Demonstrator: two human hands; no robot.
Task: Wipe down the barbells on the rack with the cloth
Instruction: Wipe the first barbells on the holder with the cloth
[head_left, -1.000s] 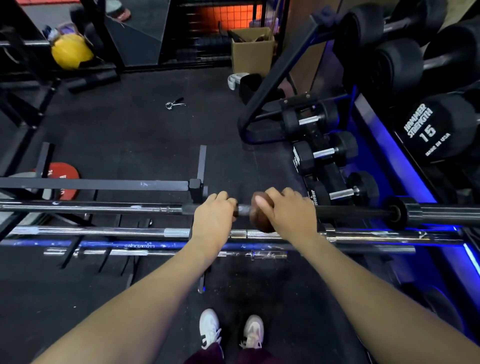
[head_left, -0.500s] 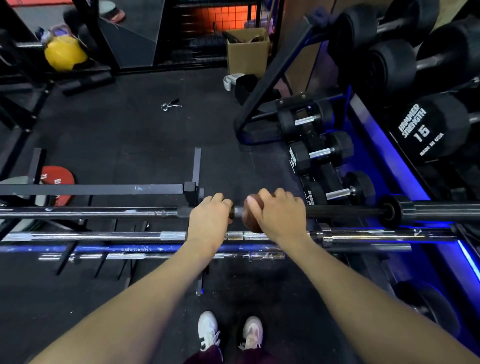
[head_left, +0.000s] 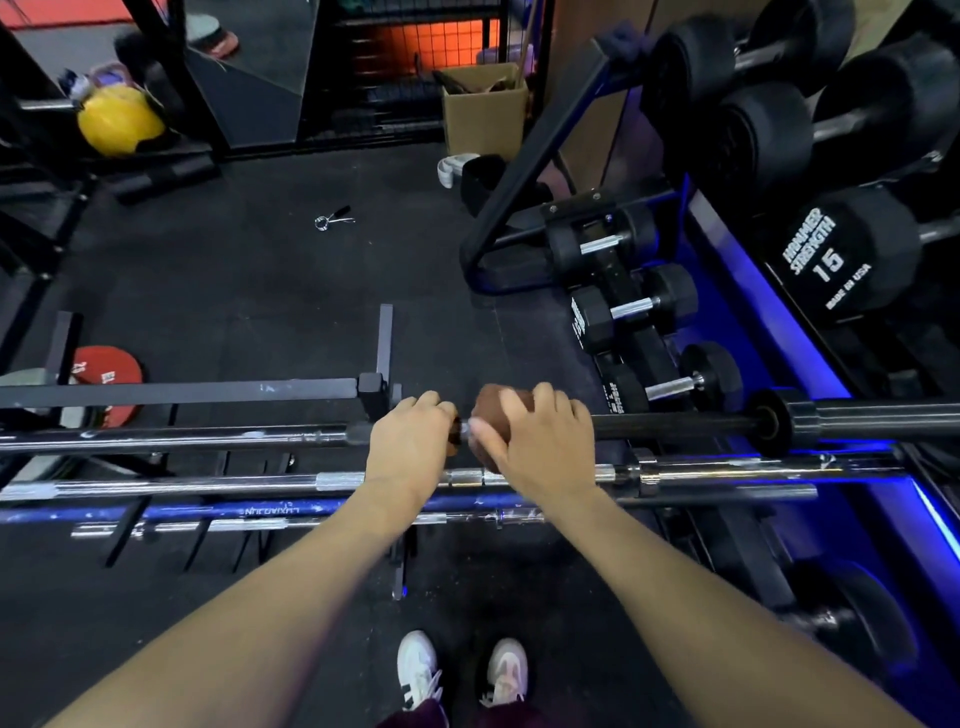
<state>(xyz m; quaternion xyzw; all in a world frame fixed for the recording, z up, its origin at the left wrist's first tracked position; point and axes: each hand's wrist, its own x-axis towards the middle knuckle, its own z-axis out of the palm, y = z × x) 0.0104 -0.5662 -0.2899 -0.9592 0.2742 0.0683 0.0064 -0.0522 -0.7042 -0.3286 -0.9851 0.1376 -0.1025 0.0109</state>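
Both forearms reach forward and down, bare, converging toward the middle. The left hand (head_left: 410, 447) lies palm down, fingers curled over the far side of the bar (head_left: 208, 436), gripping it; knuckles up, wrist straight. The right hand (head_left: 540, 441) sits just beside it, close but apart, palm down, fingers curled over a brown cloth (head_left: 488, 415) bunched round the same bar, thumb tucked at the left side. Two white shoes (head_left: 462, 675) show below, between the arms.
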